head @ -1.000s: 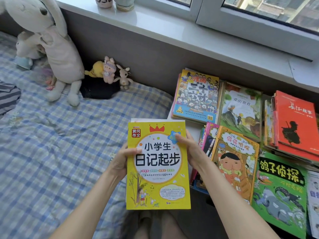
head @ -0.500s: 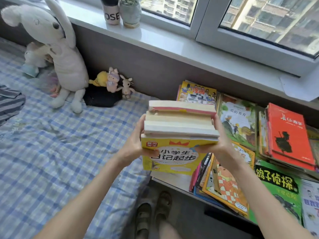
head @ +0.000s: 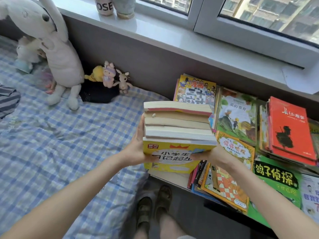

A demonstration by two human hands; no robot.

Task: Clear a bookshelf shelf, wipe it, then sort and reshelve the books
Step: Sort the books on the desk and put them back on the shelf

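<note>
I hold a stack of several books [head: 177,125] upright in front of me, page edges facing up, with a yellow-covered book [head: 170,156] nearest me. My left hand [head: 138,149] grips the stack's left side, thumb on the yellow cover. My right hand [head: 209,155] grips the right side, its thumb across the same cover. More books lie flat on a low surface to the right: a comic-cover book [head: 196,89], a green illustrated book [head: 237,116], a red book [head: 291,128], an orange book [head: 229,178] and a green-and-black book [head: 278,181].
A bed with a blue checked sheet [head: 51,144] fills the left. A large plush rabbit [head: 55,49] and small plush toys [head: 110,76] sit against the wall. The windowsill [head: 172,35] carries a cup and a pot. My feet [head: 153,209] stand on the floor below.
The stack went from lying flat with its cover up to tipped on edge and raised. In the last half second it barely moved.
</note>
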